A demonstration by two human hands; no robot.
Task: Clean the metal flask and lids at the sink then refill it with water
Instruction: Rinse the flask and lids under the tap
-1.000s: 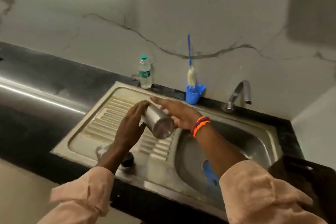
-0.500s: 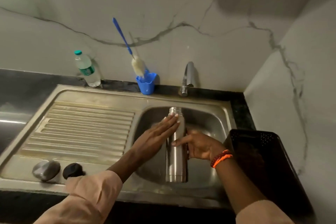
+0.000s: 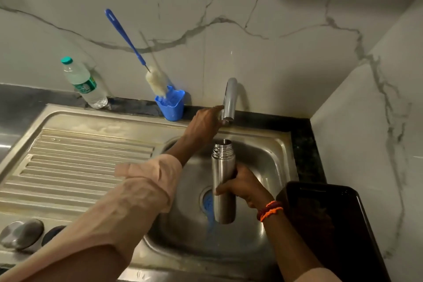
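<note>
Right hand (image 3: 243,186) curled round the middle of the metal flask (image 3: 223,181), fingers wrapped across its front, an orange and red band (image 3: 270,210) on the wrist. The flask stands upright over the sink basin (image 3: 270,160), its open, threaded mouth directly under the spout of the tap (image 3: 229,100). Whether its base touches the basin floor cannot be told. The flask is a slim cylinder of brushed steel with a narrower ridged neck and no lid on it.

Left hand (image 3: 204,121) reaches across to the tap, fingertips touching it just beside the spout; how far the fingers curl behind it cannot be told. A rolled pale sleeve (image 3: 146,181) covers the left forearm.

At the near left corner of the sink's ribbed draining board (image 3: 80,167) lie two lids, well apart from both hands: a rounded steel lid (image 3: 21,233) and, just beside it, a dark lid (image 3: 51,234) partly hidden by the sleeve. A blue object (image 3: 208,202) lies at the drain behind the flask.

On the dark desk (image 3: 23,100) against the marble-patterned wall stand a clear plastic bottle (image 3: 83,83) with a green cap and a blue cup (image 3: 170,105) holding a blue-handled bottle brush (image 3: 135,52). A black crate (image 3: 332,224) is at the right of the sink.
</note>
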